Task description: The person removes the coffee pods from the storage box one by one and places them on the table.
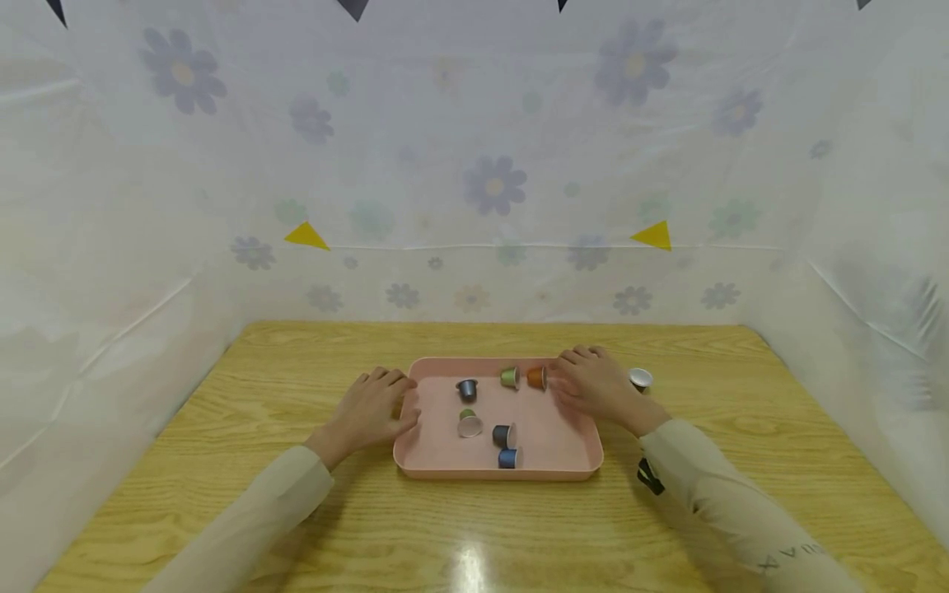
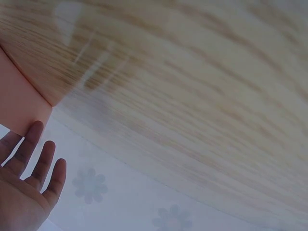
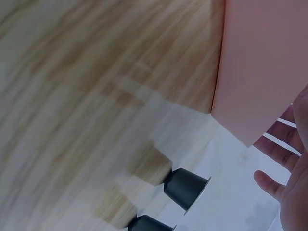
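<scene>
Sleeves (image 1: pixel 719 486) come in at the lower left and lower right of the head view, both cut off by its bottom edge. They lead to a pink tray (image 1: pixel 498 474) lying on the wooden counter (image 1: pixel 371 527) at lower centre, its long axis running left to right. At its left end is the left hand (image 1: pixel 366 412), its grip apart, fingers spread at the rim. At its upper right corner is the right hand (image 1: pixel 600 387), its grip also apart, the fingers over the rim and partly hidden by the tray wall in the right wrist view.

Six pods can be counted in the tray: two green, one orange, one blue, two dark. The upper green pod (image 1: pixel 508 377), the orange pod (image 1: pixel 536 378), the lower dark pod (image 1: pixel 502 436) and the blue pod (image 1: pixel 507 459) have their rims to the right. The lower green pod (image 1: pixel 469 423) shows its lid to the viewer; the upper dark pod (image 1: pixel 467 390) has its rim toward the top.

Right of the tray is a white-lidded pod (image 1: pixel 640 379). The right wrist view shows two black pods (image 3: pixel 186 188) lid up, one cut off below. A black object (image 1: pixel 650 478), partly under the right sleeve, and an orange-brown patch (image 1: pixel 398 408) by the left hand are hard to make out.
</scene>
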